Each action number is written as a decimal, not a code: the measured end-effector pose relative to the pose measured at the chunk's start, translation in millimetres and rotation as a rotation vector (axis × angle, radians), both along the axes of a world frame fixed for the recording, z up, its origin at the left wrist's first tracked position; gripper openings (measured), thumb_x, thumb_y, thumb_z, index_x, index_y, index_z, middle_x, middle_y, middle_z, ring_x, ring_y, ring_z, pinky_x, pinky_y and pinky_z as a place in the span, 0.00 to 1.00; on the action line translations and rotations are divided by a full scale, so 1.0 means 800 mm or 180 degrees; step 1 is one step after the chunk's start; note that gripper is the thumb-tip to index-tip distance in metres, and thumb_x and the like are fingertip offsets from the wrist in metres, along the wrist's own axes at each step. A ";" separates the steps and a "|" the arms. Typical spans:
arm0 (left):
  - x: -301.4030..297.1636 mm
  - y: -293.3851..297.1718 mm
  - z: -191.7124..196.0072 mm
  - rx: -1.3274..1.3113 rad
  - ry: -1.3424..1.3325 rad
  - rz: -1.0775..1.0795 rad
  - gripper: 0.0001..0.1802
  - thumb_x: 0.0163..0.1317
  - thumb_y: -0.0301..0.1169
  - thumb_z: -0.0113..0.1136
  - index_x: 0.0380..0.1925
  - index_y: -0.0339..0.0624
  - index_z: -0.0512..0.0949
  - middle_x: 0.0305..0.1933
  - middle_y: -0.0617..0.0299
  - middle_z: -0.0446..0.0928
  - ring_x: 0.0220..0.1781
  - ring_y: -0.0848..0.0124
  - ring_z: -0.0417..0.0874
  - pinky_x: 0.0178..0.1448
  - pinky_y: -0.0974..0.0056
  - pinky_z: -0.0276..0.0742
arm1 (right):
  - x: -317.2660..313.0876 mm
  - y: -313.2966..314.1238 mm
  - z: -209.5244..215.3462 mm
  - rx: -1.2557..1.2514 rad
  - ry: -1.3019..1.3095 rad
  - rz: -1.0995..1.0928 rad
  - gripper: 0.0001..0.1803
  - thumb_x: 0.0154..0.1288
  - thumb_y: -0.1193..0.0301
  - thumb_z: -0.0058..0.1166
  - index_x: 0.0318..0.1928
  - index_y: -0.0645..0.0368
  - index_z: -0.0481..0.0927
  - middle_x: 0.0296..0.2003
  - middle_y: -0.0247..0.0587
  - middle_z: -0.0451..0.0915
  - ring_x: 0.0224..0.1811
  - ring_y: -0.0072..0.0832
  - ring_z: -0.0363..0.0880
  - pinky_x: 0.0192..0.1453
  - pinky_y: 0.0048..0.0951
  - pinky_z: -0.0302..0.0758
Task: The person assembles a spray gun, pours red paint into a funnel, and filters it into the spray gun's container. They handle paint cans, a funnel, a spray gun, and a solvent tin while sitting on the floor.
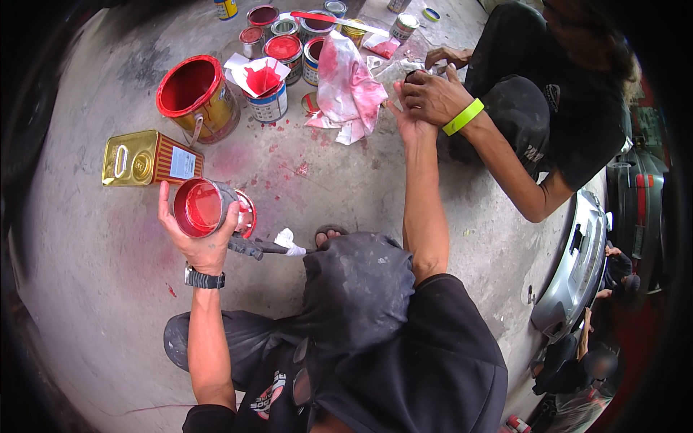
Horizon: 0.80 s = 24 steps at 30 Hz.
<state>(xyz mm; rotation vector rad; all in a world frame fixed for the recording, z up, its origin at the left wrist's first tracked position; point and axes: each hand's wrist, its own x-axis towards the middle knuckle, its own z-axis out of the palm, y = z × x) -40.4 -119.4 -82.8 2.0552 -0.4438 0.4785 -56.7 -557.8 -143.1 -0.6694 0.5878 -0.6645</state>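
My left hand (pixel 198 242), with a dark watch on its wrist, is closed around a round cup (pixel 198 206) of red paint, its open mouth facing up toward me. Just right of the cup is a red-smeared round container (pixel 247 215), partly hidden. Below it a dark tool handle (pixel 245 247) joins a dark hose wrapped in white cloth (pixel 287 242). My right hand (pixel 413 124) reaches forward and meets a co-worker's hand (pixel 437 97) wearing a yellow-green band. That hand covers most of my fingers, so my grip cannot be made out. A small dark round object (pixel 414 74) shows beside them.
A large red-coated bucket (pixel 221 119) and a gold rectangular tin (pixel 137 155) stand at left. Several paint tins (pixel 268 108) stand farther off, near a red-stained cloth (pixel 348 86) and a red stick (pixel 339 22). The co-worker crouches at right; a silver bumper (pixel 570 267) lies beyond.
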 end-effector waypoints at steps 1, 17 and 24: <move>-0.001 -0.001 0.002 0.0011 -0.0010 0.0002 0.57 0.41 0.32 0.84 0.70 0.36 0.59 0.73 0.51 0.61 0.71 0.58 0.69 0.70 0.56 0.74 | -0.002 0.000 -0.002 0.0037 -0.0061 0.0085 0.26 0.74 0.49 0.43 0.62 0.48 0.75 0.57 0.41 0.81 0.62 0.42 0.77 0.69 0.69 0.58; 0.001 0.004 -0.001 0.0003 0.0094 -0.0015 0.57 0.41 0.31 0.84 0.70 0.36 0.59 0.73 0.53 0.60 0.70 0.60 0.69 0.70 0.56 0.73 | -0.023 0.000 -0.002 0.0068 -0.0368 0.0269 0.35 0.72 0.41 0.34 0.68 0.50 0.71 0.69 0.43 0.70 0.75 0.41 0.60 0.78 0.67 0.42; 0.000 -0.002 0.001 -0.0235 0.0293 -0.0077 0.57 0.41 0.31 0.84 0.71 0.36 0.58 0.72 0.53 0.61 0.67 0.62 0.72 0.67 0.58 0.77 | -0.015 0.022 0.003 0.0265 -0.0376 0.0021 0.30 0.73 0.43 0.40 0.60 0.53 0.71 0.58 0.47 0.76 0.63 0.40 0.72 0.65 0.63 0.64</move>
